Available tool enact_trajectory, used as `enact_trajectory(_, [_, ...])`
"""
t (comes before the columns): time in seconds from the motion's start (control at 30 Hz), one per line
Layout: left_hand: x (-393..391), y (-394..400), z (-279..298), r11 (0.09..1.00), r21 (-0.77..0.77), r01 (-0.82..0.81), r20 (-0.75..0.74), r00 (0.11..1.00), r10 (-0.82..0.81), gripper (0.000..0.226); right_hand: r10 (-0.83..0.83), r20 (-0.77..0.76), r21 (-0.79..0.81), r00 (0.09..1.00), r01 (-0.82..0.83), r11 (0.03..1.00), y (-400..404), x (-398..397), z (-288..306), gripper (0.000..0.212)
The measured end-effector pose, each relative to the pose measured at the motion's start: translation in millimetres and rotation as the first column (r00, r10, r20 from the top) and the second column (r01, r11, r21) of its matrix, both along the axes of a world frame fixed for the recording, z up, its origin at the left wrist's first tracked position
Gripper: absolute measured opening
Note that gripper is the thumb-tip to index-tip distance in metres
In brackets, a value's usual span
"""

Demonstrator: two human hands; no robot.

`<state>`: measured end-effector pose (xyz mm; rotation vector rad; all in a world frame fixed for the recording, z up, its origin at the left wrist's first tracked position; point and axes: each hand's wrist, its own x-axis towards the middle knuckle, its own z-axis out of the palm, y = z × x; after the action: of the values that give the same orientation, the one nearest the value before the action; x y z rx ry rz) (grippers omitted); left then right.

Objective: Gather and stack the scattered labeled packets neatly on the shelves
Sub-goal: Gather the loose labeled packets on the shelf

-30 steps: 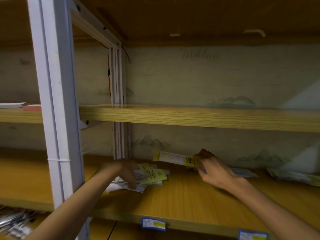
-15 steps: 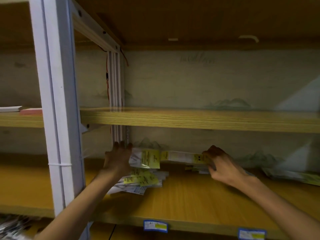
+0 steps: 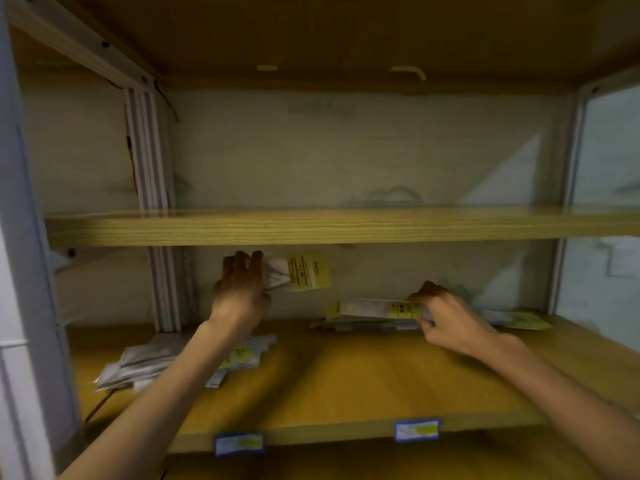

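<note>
My left hand [image 3: 240, 289] is raised above the lower shelf [image 3: 346, 386] and grips a clear packet with a yellow label [image 3: 304, 273]. Below my left forearm a loose pile of labeled packets [image 3: 149, 362] lies spread on the shelf's left side. My right hand [image 3: 446, 317] holds the right end of a long packet with yellow labels [image 3: 374, 308], on top of a small stack of packets [image 3: 363, 323] near the back wall. Another packet [image 3: 519, 320] lies flat at the far right of the shelf.
An upper wooden shelf [image 3: 311, 225] runs across just above my left hand. White metal uprights stand at the left [image 3: 20, 271], the back left [image 3: 162, 289] and the right [image 3: 561, 254]. Two blue-edged tags [image 3: 239, 444] [image 3: 416, 429] are on the lower shelf's front edge.
My left hand has lifted a yellow-labeled packet off the left pile and carried it up and right. My right hand has brought its long packet down onto the small stack. The view shifted left.
</note>
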<state>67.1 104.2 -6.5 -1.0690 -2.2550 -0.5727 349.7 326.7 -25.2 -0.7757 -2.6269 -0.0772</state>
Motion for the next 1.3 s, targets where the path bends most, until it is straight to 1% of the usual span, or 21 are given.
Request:
enact_trajectory(0.03, [10.9,8.9,1.0,1.000,0.017,-0.002,0.007,1.000,0.002,0.070,-0.001,-0.004,0.001,1.000,0.001,1.000,12.0,7.1,-2.1,0.024])
enact_trajectory(0.1, [32.5,27.1,1.7,0.999,0.045,-0.021,0.039,0.999,0.019,0.066,0.005,-0.020,0.020,1.000,-0.005,1.000,37.0,19.0,-3.8,0.034])
enact_trajectory(0.2, [62.1,55.0,1.7,0.996,0.064,-0.068,0.083,0.995,0.062,0.060,0.020,0.006,0.020,1.000,-0.020,1.000,69.0,31.7,1.2,0.041])
enact_trajectory(0.3, [86.2,78.5,1.8,0.995,0.060,-0.085,0.090,0.993,0.079,0.062,0.091,0.017,-0.012,0.996,-0.091,0.996,97.3,32.3,3.6,0.045])
enact_trajectory(0.4, [100.7,90.2,3.3,0.992,0.049,-0.116,0.055,0.992,0.113,0.065,0.158,0.024,-0.046,0.987,-0.156,0.987,111.0,18.5,3.5,0.039])
enact_trajectory(0.53, [105.6,99.8,7.1,0.990,0.024,-0.140,0.053,0.989,0.138,0.066,0.231,0.007,-0.138,0.973,-0.228,0.964,113.0,-8.4,-8.2,0.031])
enact_trajectory(0.73, [100.6,112.7,7.8,0.992,-0.003,-0.122,0.076,0.990,0.122,0.070,0.276,-0.081,-0.247,0.958,-0.288,0.925,117.2,-48.4,-12.4,0.013])
enact_trajectory(0.87, [91.6,115.2,0.9,0.992,-0.012,-0.124,0.079,0.989,0.124,0.066,0.312,-0.121,-0.288,0.942,-0.334,0.897,114.0,-68.3,-10.0,0.016])
enact_trajectory(1.0, [84.3,118.9,-6.3,0.994,-0.020,-0.106,0.074,0.991,0.107,0.065,0.291,-0.125,-0.349,0.949,-0.317,0.882,114.6,-83.7,-23.0,0.016])
enact_trajectory(1.13, [77.6,122.9,-15.0,0.995,-0.046,-0.092,0.053,0.994,0.094,0.067,0.256,-0.083,-0.403,0.963,-0.268,0.875,116.8,-90.7,-34.4,0.021])
enact_trajectory(1.3, [72.5,126.8,-23.2,0.994,-0.084,-0.074,0.041,0.996,0.077,0.069,0.234,-0.040,-0.441,0.971,-0.227,0.868,123.3,-91.6,-40.9,0.033])
